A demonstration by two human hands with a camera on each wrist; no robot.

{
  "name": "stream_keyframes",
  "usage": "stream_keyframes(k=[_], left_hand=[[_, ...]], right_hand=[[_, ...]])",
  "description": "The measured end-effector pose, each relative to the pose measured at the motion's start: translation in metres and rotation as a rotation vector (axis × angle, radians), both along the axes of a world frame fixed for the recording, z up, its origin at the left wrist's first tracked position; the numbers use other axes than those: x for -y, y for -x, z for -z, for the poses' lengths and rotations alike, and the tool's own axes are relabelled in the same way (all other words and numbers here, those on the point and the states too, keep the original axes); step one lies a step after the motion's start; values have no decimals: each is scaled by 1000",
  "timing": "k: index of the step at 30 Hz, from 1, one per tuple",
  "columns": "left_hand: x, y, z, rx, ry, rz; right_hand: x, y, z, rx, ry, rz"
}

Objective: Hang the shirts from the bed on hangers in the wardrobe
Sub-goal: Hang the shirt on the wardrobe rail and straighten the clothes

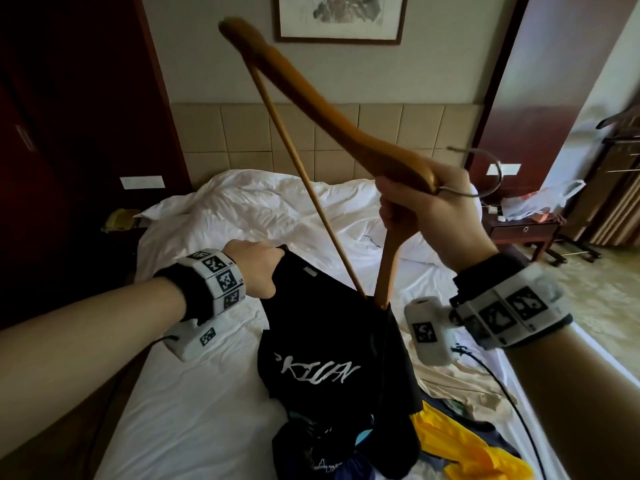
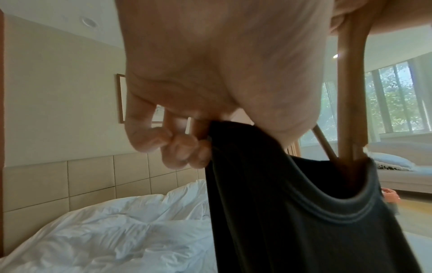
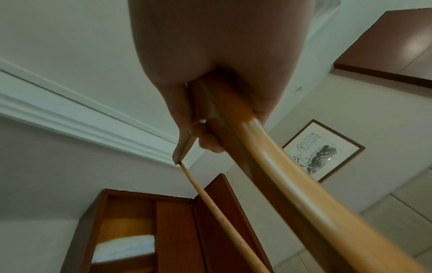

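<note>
Head view shows the left hand [image 1: 258, 268] pinching the black printed T-shirt [image 1: 332, 362] by its collar above the white bed [image 1: 194, 386], while the right hand [image 1: 429, 213] grips the wooden hanger [image 1: 332, 109], one arm already inside the neck. Threading is under way; next, I judge, the other arm must tilt in.

The bed [image 1: 194, 393] is viewed from the head camera, above its foot, toward the headboard. The shirt [image 2: 292, 212] is seen close from under the left wrist. The hanger [image 3: 268, 157] is viewed upward from the right wrist; it is shared by all views.
</note>
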State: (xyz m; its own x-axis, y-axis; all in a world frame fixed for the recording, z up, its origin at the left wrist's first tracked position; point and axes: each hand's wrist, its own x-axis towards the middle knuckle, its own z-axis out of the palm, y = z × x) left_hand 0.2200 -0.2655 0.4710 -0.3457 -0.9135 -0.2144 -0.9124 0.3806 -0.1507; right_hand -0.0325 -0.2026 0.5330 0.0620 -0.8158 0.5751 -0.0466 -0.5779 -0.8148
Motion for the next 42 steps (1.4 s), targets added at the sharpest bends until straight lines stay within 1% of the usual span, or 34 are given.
stream_keyframes(k=[3,5,7,9,10,12,13,16,19,21,24,26,29,32,34,36,39,42], left_hand=[[1,-1,3,-80,18,6],[1,3,0,-153,34,2],[2,7,-3,-178,69,-16],[5,6,-5,-172,89,-64],[7,2,-4,-176,90,-102],[12,-10,0,-230,86,-196],[14,-17,2,-283,79,-239],[16,-27,8,-484,13,-307],[13,-18,8,-651,-42,-297],[7,-7,1,-756,-66,-266],[1,7,-9,-872,-15,-222],[-6,14,-11,-988,-64,-261],[-17,25,-14,-1118,-186,-287],[-25,34,-23,-1254,-223,-272],[-27,39,-31,-1317,-235,-267],[-30,40,-38,-1351,-232,-255],[-31,34,-46,-1375,-204,-230],[-29,24,-46,-1361,-129,-258]], right_hand=[[14,0,13,-82,-45,4],[20,-2,36,-149,-101,8],[19,-5,61,-169,-115,-28],[12,-6,78,-142,-157,-54],[8,-5,85,-101,-199,-69],[2,-1,98,-10,-278,-99],[-2,2,102,19,-305,-108],[-11,9,108,62,-329,-113],[-11,11,107,105,-339,-92],[-8,8,109,103,-349,-91],[-8,2,114,77,-343,-101],[-8,1,111,102,-339,-97],[-4,-2,102,109,-287,-38],[-2,-10,96,167,-196,20],[-1,-15,97,262,-177,39],[-1,-19,103,311,-206,51],[-5,-21,121,281,-264,37],[-13,-20,134,280,-309,0]])
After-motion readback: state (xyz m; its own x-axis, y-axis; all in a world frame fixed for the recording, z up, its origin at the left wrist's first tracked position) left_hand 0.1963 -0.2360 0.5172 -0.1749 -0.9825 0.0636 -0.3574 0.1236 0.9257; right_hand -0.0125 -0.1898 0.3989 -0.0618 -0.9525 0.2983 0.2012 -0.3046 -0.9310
